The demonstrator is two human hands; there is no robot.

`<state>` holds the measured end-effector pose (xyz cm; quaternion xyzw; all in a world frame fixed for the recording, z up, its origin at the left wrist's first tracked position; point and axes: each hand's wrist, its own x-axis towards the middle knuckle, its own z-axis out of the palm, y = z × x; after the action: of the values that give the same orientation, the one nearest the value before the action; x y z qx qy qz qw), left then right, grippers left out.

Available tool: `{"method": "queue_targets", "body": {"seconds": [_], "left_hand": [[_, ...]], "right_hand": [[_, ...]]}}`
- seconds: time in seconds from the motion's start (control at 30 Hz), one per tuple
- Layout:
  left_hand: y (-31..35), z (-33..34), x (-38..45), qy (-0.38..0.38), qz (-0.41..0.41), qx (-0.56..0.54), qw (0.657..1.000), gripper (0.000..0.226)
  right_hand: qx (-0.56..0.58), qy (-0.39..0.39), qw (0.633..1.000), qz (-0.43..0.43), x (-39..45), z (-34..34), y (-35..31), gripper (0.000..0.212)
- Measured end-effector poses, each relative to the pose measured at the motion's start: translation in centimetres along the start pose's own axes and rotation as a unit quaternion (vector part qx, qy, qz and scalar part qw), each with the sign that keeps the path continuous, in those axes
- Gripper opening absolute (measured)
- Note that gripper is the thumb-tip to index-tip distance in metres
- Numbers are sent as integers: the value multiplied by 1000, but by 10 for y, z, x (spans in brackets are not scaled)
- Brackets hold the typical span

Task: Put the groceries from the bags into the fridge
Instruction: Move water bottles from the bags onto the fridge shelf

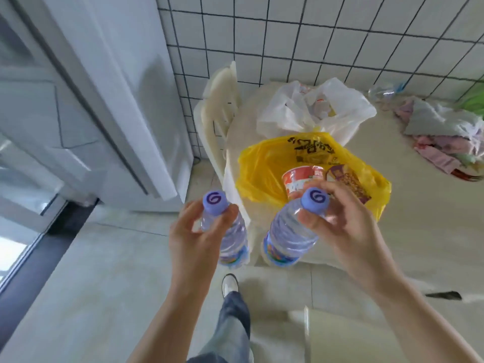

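Nearest the camera, two bare forearms reach forward over a pale tiled floor (86, 279), with a jeans leg (230, 326) and a white shoe (230, 282) between them. The left hand (193, 239) pinches the neck of a water bottle (233, 242) just under its cap, thumb and fingers curled round it; the right hand (337, 224) grips a second bottle (285, 239) the same way, so each grip is clamped on a bottle. Both bottles are clear ribbed plastic with lilac caps bearing a dark purple swirl and a colourful label band low on the body; they hang upright in the air, close together but apart, in front of the desk (419, 244). On the desk just beyond the right hand lies an open yellow bag (264, 169) with black print, holding an orange-red cup (298, 182) and a brown-purple packet (348, 182). Behind it, touching, sits a white bag (348, 111) with blurred contents. A cream plastic chair (217, 116) stands at the desk's left edge. To the far right on the desk lies a heap of crumpled cloth (442, 132). On the left stands the white fridge (117, 87), its door (34, 106) swung open. A white tiled wall (301, 35) with dark grout closes the back.
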<state>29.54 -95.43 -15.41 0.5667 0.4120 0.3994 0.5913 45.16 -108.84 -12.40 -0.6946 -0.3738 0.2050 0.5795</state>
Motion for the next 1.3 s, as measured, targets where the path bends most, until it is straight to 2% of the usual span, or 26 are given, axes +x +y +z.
{"method": "queue_targets", "body": {"seconds": [0.13, 0.33, 0.6, 0.9, 1.07, 1.3], "left_hand": [[5, -51, -37, 52, 0, 14, 999, 27], [4, -148, -73, 178, -11, 7, 984, 25], [3, -298, -91, 303, -27, 13, 953, 24], [11, -445, -79, 361, -29, 37, 931, 27], [17, -492, -49, 372, -22, 21, 928, 37], [25, -533, 31, 364, -11, -8, 931, 23]], "right_hand": [[11, -78, 997, 15, -25, 39, -19, 29], [43, -203, 978, 35, -51, 131, -42, 30], [62, -322, 944, 34, -74, 280, -79, 32], [81, -367, 927, 18, -88, 426, -122, 30], [86, -377, 922, 11, -75, 479, -138, 27], [75, -380, 922, -16, -15, 543, -150, 27]]}}
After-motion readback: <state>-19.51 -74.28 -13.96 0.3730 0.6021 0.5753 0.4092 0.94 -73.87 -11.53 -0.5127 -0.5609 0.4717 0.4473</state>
